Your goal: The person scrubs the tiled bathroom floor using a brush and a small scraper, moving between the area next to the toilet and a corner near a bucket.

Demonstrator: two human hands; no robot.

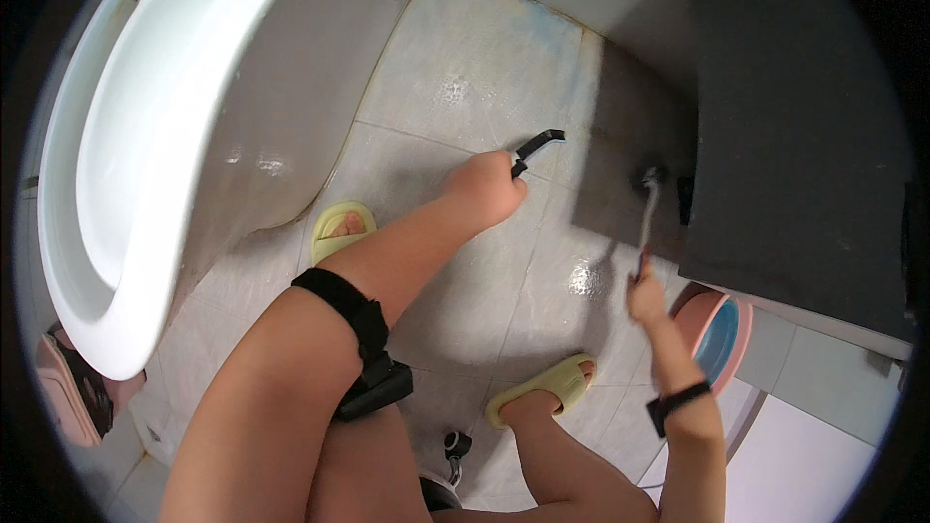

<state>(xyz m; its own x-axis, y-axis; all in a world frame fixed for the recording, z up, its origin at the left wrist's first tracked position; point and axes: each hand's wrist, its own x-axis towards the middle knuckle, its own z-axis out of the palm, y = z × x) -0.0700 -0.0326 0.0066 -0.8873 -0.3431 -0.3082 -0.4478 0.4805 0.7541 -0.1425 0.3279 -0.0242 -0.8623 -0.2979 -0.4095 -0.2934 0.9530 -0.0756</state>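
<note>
My left hand point(488, 189) is closed around the handle of a black-headed scrubbing tool point(541, 142), whose bent head points right, above the wet tiled floor point(450, 232). In my right hand point(647, 296) is a long-handled brush point(651, 203) with a partly red grip. Its dark, blurred head is down in the shadow beside the dark cabinet point(792, 123); whether it touches the floor cannot be told.
A white bathtub point(232, 36) stands at the left. A pink basin point(742, 334), blue inside, sits below the cabinet's corner. A pink bin point(69, 392) is at lower left. My feet wear yellow slippers point(545, 385); a caster point(458, 443) shows between my legs.
</note>
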